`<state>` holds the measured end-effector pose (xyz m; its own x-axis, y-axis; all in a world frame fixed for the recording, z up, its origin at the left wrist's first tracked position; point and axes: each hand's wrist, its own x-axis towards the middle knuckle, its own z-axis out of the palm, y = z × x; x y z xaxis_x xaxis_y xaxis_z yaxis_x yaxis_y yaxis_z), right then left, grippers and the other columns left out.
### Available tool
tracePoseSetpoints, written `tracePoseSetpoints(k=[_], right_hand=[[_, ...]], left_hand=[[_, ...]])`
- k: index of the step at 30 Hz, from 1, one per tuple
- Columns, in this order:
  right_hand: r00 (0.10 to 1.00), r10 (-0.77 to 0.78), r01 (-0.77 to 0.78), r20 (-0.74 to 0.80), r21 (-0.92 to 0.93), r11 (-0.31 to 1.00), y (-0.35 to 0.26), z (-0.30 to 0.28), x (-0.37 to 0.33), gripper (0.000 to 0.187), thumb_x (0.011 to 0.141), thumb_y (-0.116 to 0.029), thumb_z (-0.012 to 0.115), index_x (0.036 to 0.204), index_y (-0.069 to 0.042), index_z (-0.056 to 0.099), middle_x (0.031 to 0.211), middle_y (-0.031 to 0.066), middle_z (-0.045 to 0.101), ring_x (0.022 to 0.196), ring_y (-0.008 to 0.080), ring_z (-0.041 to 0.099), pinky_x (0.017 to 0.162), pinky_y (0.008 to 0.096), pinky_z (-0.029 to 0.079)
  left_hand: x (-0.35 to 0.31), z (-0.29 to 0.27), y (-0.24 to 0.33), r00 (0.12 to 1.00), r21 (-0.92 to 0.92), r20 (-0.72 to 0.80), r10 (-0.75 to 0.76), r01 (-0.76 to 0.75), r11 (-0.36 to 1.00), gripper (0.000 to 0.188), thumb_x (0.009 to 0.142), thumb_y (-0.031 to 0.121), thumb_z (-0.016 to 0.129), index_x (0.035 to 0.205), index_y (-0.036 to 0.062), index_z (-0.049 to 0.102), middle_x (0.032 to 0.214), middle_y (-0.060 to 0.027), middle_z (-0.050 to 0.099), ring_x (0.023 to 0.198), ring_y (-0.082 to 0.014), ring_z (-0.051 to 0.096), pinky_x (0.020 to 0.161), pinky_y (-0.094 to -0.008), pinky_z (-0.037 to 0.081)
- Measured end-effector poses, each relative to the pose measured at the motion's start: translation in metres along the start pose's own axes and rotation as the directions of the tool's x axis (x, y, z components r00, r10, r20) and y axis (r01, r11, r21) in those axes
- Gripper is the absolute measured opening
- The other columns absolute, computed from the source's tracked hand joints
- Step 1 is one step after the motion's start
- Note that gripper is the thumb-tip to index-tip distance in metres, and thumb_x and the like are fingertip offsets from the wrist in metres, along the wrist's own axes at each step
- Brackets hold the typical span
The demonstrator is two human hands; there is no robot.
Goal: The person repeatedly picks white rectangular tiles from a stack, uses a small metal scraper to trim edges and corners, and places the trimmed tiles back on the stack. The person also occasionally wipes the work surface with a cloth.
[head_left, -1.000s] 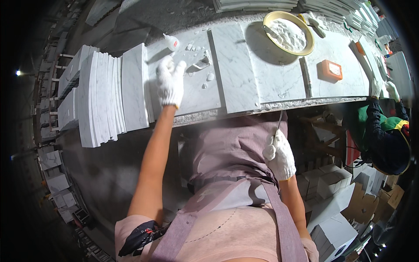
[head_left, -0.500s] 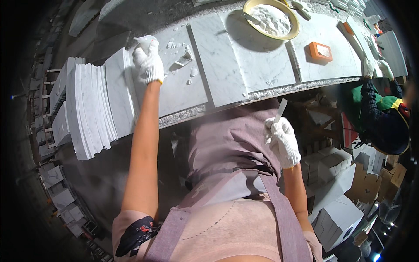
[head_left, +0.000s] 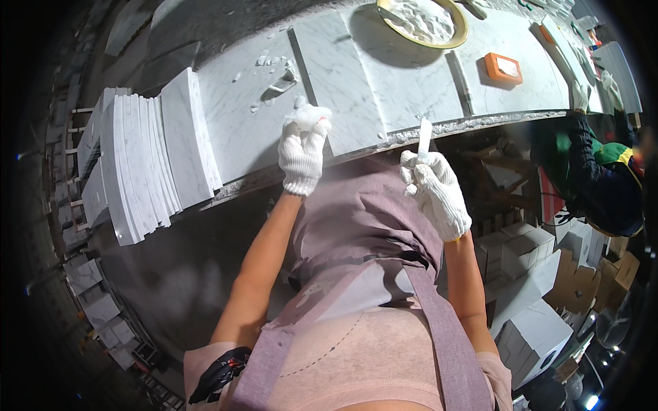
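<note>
White bottle [head_left: 308,114], pinched in left hand's [head_left: 301,162] grip by bench's [head_left: 401,139] near edge, lies left of flat blade [head_left: 425,137]; right hand [head_left: 443,198] pinches blade, long axis pointing benchward.

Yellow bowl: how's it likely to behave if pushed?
The bowl looks wide and shallow, so probably hard to tip. It may feel heavy, given the heaped white filling. The smooth-looking marble slab under it suggests it could slide.
</note>
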<state>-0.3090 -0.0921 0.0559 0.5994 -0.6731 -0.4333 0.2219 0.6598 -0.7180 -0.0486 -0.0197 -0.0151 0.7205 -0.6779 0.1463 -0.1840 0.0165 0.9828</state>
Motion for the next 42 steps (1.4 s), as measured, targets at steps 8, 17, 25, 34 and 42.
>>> tracePoseSetpoints(k=[8,17,25,34,42], right_hand=[[0.994,-0.032,-0.012,-0.103,-0.399,0.917,0.001,-0.002,-0.002,0.052,0.107,-0.016,0.062,0.157,-0.010,0.050,0.104,0.0010,0.065,0.075,0.0052,0.055,0.064,0.0198,0.047],[0.889,-0.420,0.265,0.181,-0.953,0.150,0.011,0.000,0.010,0.043,0.101,-0.020,0.071,0.144,-0.015,0.066,0.108,0.0143,0.073,0.089,0.0290,0.071,0.076,0.0370,0.057],[0.942,-0.304,0.174,0.144,-0.982,0.075,0.001,0.014,0.005,0.052,0.096,-0.012,0.068,0.146,-0.028,0.063,0.102,0.0135,0.071,0.094,0.0315,0.072,0.080,0.0420,0.058],[0.946,-0.299,0.162,0.128,-0.982,0.093,0.003,0.016,0.016,0.051,0.098,-0.015,0.066,0.147,-0.028,0.061,0.104,0.0171,0.069,0.093,0.0355,0.072,0.079,0.0436,0.059],[0.931,-0.341,0.171,0.133,-0.982,0.082,0.007,0.014,0.024,0.046,0.099,-0.016,0.067,0.143,-0.025,0.064,0.100,0.0151,0.068,0.091,0.0325,0.070,0.080,0.0419,0.057]], left_hand=[[0.003,0.002,-0.005,1.000,0.083,0.025,0.001,-0.004,0.997,0.050,0.099,0.010,0.077,0.142,-0.0056,0.058,0.149,-0.0168,0.063,0.128,-0.0195,0.063,0.110,-0.0334,0.050],[0.002,0.003,0.001,0.999,0.113,0.024,-0.042,0.039,0.993,0.051,0.099,0.010,0.076,0.144,-0.0062,0.056,0.154,-0.0188,0.058,0.130,-0.0217,0.063,0.110,-0.0339,0.051],[0.003,0.001,-0.010,1.000,0.095,0.027,-0.010,0.008,0.995,0.046,0.098,0.008,0.076,0.139,-0.0058,0.059,0.156,-0.0197,0.057,0.134,-0.0233,0.061,0.112,-0.0352,0.050],[0.003,0.001,-0.009,0.998,0.089,0.038,-0.049,0.046,0.995,0.048,0.098,0.007,0.076,0.141,-0.0057,0.058,0.155,-0.0193,0.057,0.133,-0.0227,0.061,0.111,-0.0348,0.051],[0.002,0.002,-0.007,0.998,0.081,0.025,-0.051,0.048,0.996,0.040,0.099,0.009,0.076,0.135,-0.0035,0.063,0.154,-0.0205,0.058,0.136,-0.0241,0.059,0.114,-0.0359,0.048]])
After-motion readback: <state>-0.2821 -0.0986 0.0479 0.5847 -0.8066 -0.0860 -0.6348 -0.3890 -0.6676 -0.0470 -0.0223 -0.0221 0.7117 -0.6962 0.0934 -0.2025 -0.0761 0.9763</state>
